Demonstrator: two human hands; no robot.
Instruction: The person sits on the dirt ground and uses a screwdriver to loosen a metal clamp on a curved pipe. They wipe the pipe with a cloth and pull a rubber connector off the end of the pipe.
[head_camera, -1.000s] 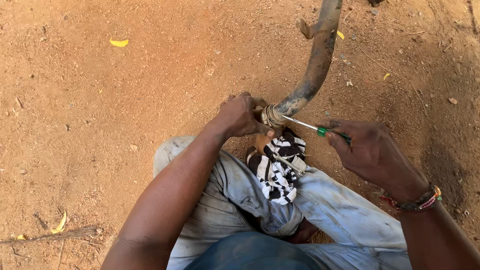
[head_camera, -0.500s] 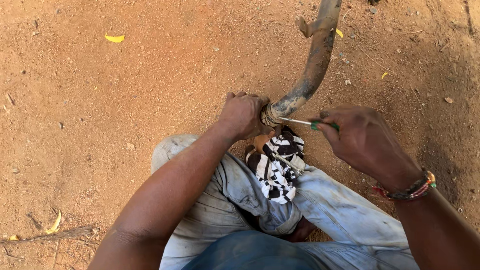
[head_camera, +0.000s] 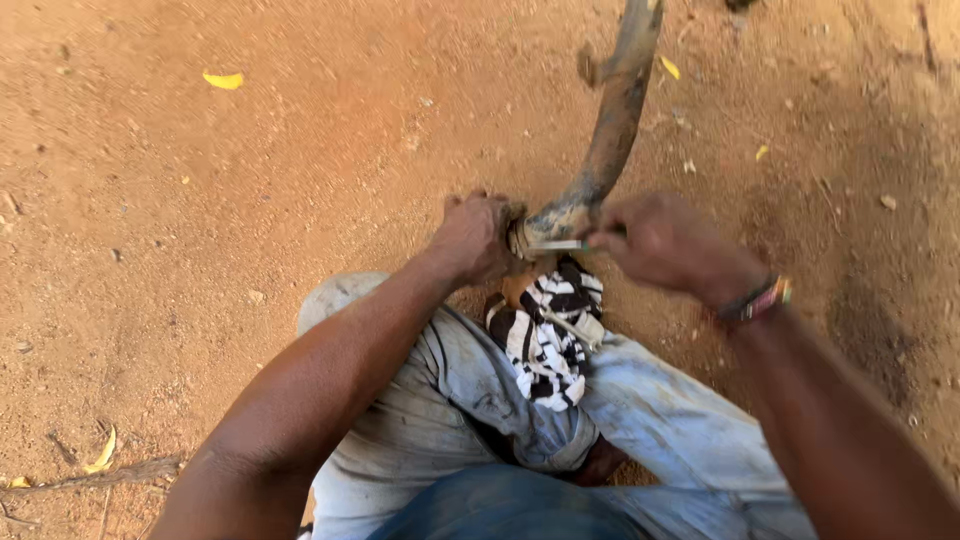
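A curved grey wooden stick (head_camera: 612, 130) lies on red dirt, its near end wrapped with pale cord (head_camera: 530, 232). My left hand (head_camera: 472, 236) grips that wrapped end from the left. My right hand (head_camera: 662, 240) holds a thin metal tool with a green handle (head_camera: 560, 245), its blade pressed against the wrapping. A black-and-white striped cloth (head_camera: 548, 330) lies just below the stick end, over my legs in pale trousers (head_camera: 450, 400). A beaded bracelet (head_camera: 760, 298) sits on my right wrist.
Bare red dirt ground (head_camera: 250, 200) surrounds me. Yellow leaves (head_camera: 222, 79) and small stones are scattered about. A thin twig (head_camera: 90, 475) lies at the lower left. Shadow darkens the ground at the right.
My right hand has moved left toward the wrapped end, so less of the tool's blade shows. The left hand keeps its grip on the stick.
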